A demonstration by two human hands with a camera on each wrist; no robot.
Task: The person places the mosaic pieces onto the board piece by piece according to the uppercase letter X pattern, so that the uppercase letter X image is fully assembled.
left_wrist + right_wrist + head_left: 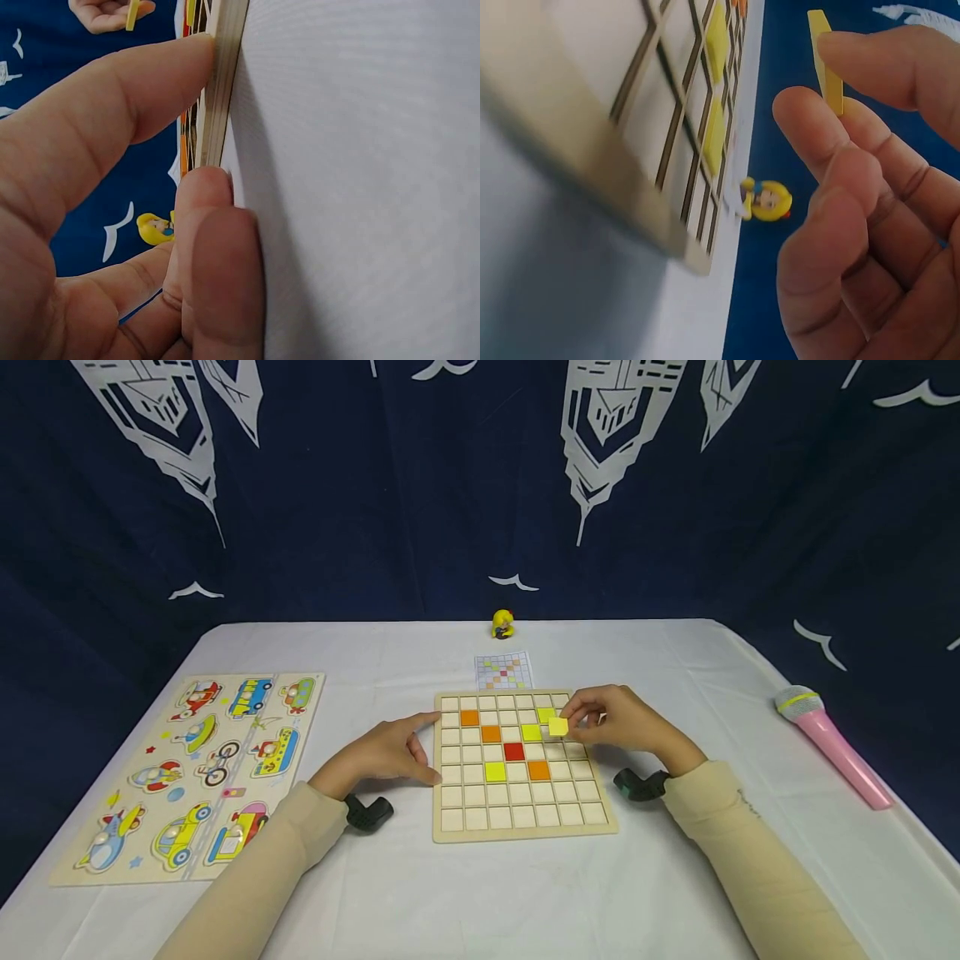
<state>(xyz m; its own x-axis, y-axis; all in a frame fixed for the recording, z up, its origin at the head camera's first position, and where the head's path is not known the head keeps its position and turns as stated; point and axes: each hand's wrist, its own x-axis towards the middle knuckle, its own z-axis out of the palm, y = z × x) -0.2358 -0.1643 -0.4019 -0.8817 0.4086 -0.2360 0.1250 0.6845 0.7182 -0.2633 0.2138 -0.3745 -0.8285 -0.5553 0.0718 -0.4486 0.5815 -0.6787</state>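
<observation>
A wooden grid board (525,838) lies on the table with red, orange and yellow-green square tiles set in a crossing diagonal pattern. My right hand (618,718) pinches a yellow square tile (558,727) between thumb and fingertips over the board's upper right part. In the right wrist view, that tile (826,64) is edge-on, raised above the grid surface. The left hand (386,750) rests against the board's left edge, index finger near the top corner and thumb lower down. Its thumb (161,82) touches the wooden side in the left wrist view.
Behind the board lies a small printed pattern card (503,671), with a yellow-haired figurine (502,624) farther back. A vehicle picture puzzle (187,777) is at left, a pink microphone (836,747) at right. Dark wrist devices (369,814) sit beside both wrists.
</observation>
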